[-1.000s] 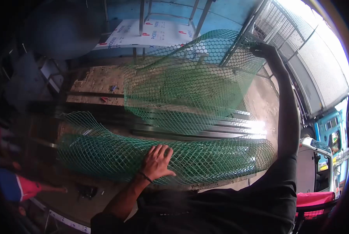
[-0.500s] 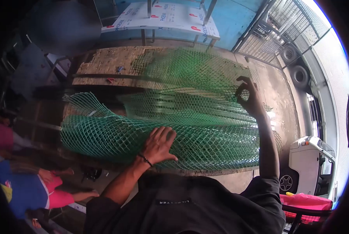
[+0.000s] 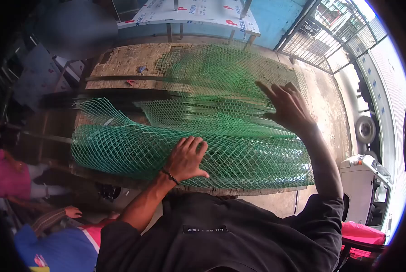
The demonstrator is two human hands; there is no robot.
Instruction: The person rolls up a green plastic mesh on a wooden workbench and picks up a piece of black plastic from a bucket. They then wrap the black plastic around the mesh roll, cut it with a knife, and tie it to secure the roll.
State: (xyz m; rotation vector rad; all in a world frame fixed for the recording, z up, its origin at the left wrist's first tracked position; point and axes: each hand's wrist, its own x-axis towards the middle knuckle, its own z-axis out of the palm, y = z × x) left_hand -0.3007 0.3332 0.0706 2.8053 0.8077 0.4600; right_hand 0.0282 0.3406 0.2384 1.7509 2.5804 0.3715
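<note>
A roll of green plastic mesh (image 3: 116, 147) lies along the near side of a wooden worktable. My left hand (image 3: 188, 158), with a dark bracelet at its wrist, rests on top of the roll, thumb spread and fingers laid over the netting. From the roll a loose, unrolled stretch of the mesh (image 3: 212, 68) spreads toward the far side. My right hand (image 3: 290, 108) is over the right part of this loose mesh, fingers stretched out and apart with nothing seen in them. Whether its fingertips touch the netting cannot be told.
Dark bars (image 3: 121, 97) cross the wooden tabletop (image 3: 125, 61), where a small red object (image 3: 130, 82) and a blue one (image 3: 142, 69) lie. Behind stands a film-covered table (image 3: 203, 16). Other people, one in blue (image 3: 62, 247), are at lower left. A white truck (image 3: 364, 186) is at right.
My right hand has gone from curled fingers to stretched ones and shifted slightly closer. My left hand stays on the roll. The head view has tilted a little, and people at lower left have moved.
</note>
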